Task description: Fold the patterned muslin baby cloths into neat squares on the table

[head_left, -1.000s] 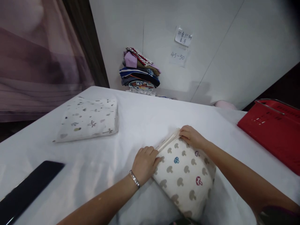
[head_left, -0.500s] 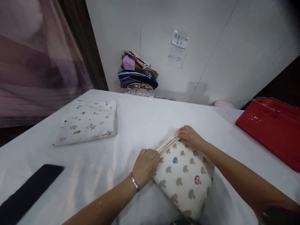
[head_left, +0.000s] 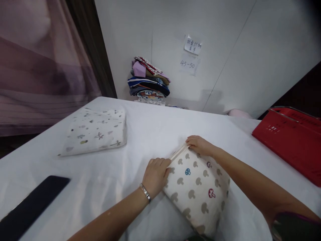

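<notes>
A folded cream cloth (head_left: 198, 187) printed with grey, blue and red mushrooms lies at an angle on the white-covered table (head_left: 100, 180), close to my body. My left hand (head_left: 156, 175), with a silver bracelet at the wrist, is closed around the cloth's far left corner. At the far right corner, the fingers of my right hand (head_left: 199, 144) curl over the edge and grip it. Between both hands the layered edge runs in a straight line. My thumbs are partly hidden by the cloth and hands.
A second folded white cloth (head_left: 96, 130) with plant prints lies at the left. Nearer is a dark flat panel (head_left: 32, 207). On the right stands a red basket (head_left: 288, 140). Beyond the far edge, a pile of folded fabrics (head_left: 149, 82) rises against the wall, below paper notes (head_left: 192, 46).
My right hand has shifted slightly left along the cloth's far edge. The stacked layers there look flatter and more closely pressed together. My left hand stays at its corner.
</notes>
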The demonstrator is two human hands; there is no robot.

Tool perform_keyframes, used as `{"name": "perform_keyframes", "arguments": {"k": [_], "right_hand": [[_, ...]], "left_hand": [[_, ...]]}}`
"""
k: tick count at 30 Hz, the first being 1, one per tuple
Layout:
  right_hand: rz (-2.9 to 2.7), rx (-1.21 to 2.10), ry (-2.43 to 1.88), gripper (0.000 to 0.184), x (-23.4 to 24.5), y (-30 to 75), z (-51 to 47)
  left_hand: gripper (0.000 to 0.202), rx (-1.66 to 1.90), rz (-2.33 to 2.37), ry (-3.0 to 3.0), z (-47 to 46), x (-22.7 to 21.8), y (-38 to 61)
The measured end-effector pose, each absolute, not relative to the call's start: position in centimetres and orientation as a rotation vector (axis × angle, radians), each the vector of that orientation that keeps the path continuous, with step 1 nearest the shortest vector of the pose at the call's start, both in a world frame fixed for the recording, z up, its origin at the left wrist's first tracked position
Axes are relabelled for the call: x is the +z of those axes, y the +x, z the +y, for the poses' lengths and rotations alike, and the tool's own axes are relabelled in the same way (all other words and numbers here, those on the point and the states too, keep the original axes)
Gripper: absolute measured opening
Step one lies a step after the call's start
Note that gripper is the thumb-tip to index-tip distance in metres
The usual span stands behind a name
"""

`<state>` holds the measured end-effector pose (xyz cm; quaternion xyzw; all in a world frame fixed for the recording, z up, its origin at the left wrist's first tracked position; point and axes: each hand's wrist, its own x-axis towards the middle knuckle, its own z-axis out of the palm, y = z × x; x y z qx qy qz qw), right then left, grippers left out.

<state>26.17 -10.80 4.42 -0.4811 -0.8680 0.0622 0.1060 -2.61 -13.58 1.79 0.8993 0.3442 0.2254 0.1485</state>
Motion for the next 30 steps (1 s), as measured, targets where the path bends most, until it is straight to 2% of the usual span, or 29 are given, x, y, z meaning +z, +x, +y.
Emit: {"name": "perform_keyframes", "arguments": {"k": [15,23,30], "right_hand": [[-2.564,0.127,-1.474,0.025,5.1,26.3,-12.3],[-2.56,0.226,-1.505,0.021,5.8,25.9,-12.8],[-2.595,0.153,-1.55,0.028,6.6,25.8,-13.5]], "left_hand": [[0.009,0.588,1.075,2.647,-13.7,2.1,-2.7],[0.017,0.559,1.084,2.614,-13.7,2.3,-2.7],[0.017,0.555,1.084,2.624,-13.7,2.3,-2.6]]}}
